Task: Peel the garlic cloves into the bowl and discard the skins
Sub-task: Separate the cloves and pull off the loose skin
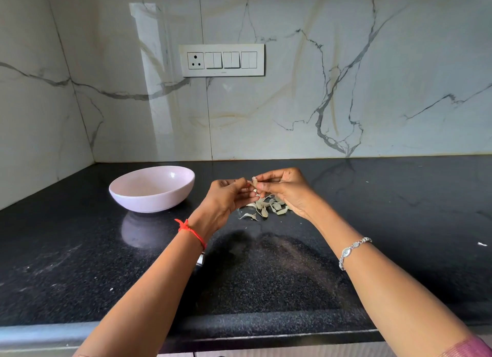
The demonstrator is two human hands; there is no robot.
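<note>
Single wide-angle view from head height, close at the near edge of the bench point(399, 250), looking forward and down across it. Faces the marble wall point(292, 103) behind the bowl point(151, 170): bowl left of centre, switch panel point(222, 60) above and right of the bowl, near bench edge well below it.

Bright, soft daylight. Tall pale glare band down the glossy white grey-veined marble wall point(149, 63); small highlight inside the pale pink ceramic bowl point(151, 199), mirrored in the polished black speckled stone countertop point(80, 250). Diffuse dark shadow patch mid-counter. Wide-angle bowing at edges; sharp mid-frame.
</note>
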